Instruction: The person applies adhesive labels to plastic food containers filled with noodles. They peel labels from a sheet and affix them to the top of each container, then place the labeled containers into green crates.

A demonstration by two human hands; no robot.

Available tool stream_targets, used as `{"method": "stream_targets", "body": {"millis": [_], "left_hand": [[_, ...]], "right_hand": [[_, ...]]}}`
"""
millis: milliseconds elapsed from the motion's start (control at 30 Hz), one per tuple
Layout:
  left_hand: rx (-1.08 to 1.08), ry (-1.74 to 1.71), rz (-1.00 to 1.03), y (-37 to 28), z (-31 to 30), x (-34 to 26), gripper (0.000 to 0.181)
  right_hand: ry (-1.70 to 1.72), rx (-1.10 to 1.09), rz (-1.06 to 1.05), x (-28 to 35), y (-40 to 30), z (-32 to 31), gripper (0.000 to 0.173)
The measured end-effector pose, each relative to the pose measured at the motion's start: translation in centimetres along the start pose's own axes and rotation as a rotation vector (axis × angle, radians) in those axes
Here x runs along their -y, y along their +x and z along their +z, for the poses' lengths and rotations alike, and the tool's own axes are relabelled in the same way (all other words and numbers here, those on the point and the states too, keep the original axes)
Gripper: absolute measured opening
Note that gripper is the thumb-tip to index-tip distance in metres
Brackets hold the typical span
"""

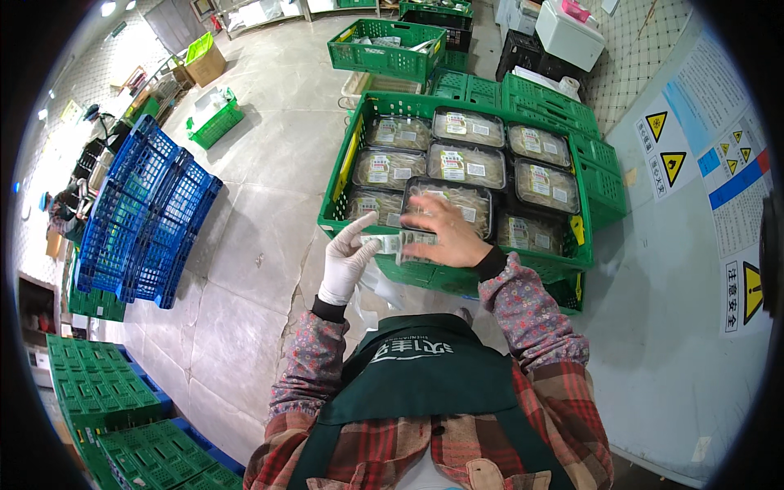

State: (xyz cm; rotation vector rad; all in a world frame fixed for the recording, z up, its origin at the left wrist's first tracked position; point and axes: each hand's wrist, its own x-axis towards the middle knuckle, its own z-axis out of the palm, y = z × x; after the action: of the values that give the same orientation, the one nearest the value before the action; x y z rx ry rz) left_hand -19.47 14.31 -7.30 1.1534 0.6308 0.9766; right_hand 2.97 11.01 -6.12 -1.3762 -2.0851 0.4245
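Observation:
My left hand point(344, 263), in a white glove, pinches a strip of printed labels point(389, 244) in front of a green plastic crate point(328, 211). My bare right hand point(452, 231) is blurred, its fingers apart over a black tray pack point(478, 199) with a clear cover. Its thumb overlaps the label strip's right end; whether it touches the strip or the pack is unclear. Several similar packs of pale, noodle-like strands, such as the middle one point(490, 168), lie in rows in the crate and bear labels. White backing paper point(376, 291) hangs below my left hand.
Another green crate point(386, 61) holding packets stands beyond. Stacked green crates point(597, 165) and a wall panel point(667, 257) with warning signs are at right. Blue plastic pallets point(147, 214) stand at left, with people point(67, 211) behind. Folded green crates point(104, 386) are at lower left.

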Motion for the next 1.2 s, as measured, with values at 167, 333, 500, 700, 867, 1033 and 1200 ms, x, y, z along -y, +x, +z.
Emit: {"method": "stream_targets", "body": {"millis": [167,333,500,700,867,1033,1200], "left_hand": [[0.048,-0.011,0.044,-0.4,-0.3,-0.3,0.046],[-0.010,0.121,0.078,-1.4,-0.1,-0.4,0.023],[0.077,0.138,-0.050,-2.0,1.1,-2.6,0.025],[0.091,0.242,-0.153,-2.2,1.7,-3.2,0.023],[0.094,0.289,-0.132,-2.1,1.6,-1.3,0.016],[0.072,0.190,-0.114,-1.6,2.5,-0.9,0.011],[0.038,0.061,-0.068,-1.4,3.7,-0.5,0.010]], "right_hand": [[0.652,0.172,0.006,0.4,0.0,-0.6,0.019],[0.906,0.106,0.271,0.8,-2.0,-2.0,0.009],[0.652,0.085,0.276,2.0,-3.0,-3.6,0.014],[0.580,0.126,0.244,1.9,-4.2,-5.3,0.016],[0.453,0.059,0.146,2.2,-5.0,-6.2,0.014],[0.395,-0.020,0.106,2.4,-5.6,-6.5,0.013],[0.287,0.030,0.175,1.6,-6.7,-6.6,0.016]]}}
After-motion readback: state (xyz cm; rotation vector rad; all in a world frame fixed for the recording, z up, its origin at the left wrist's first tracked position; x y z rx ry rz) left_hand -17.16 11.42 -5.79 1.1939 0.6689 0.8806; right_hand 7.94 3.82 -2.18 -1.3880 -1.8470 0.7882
